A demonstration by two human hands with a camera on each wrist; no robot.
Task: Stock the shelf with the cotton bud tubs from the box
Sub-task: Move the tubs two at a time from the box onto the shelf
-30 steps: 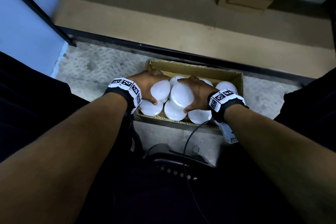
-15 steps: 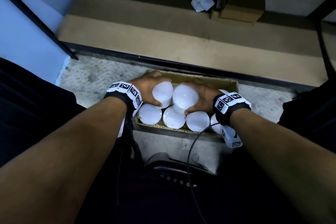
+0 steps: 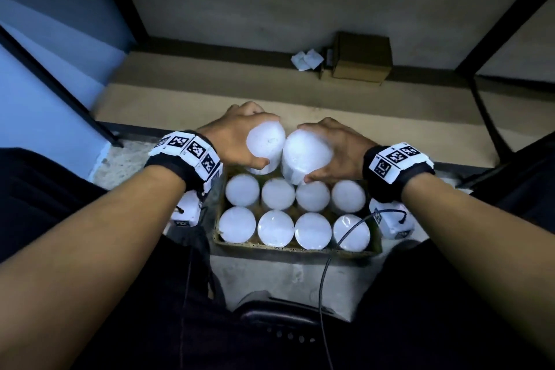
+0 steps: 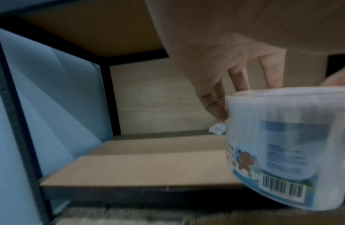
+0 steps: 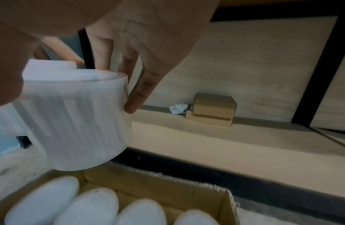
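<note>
Each hand grips one tub: left hand [image 3: 237,141], right hand [image 3: 336,150]. Best carry both level past the fingers onto the shelf [image 3: 390,117], set upright.

- I see a small brown carton [image 3: 362,57] at the back, resting on a flatter carton [image 5: 208,120].
- Crumpled white paper [image 3: 306,59] lies just beside them, to the left.
- A blue wall [image 3: 45,75] stands on the left.
- A black cable [image 3: 326,273] trails over a speckled concrete floor [image 3: 288,276].
</note>
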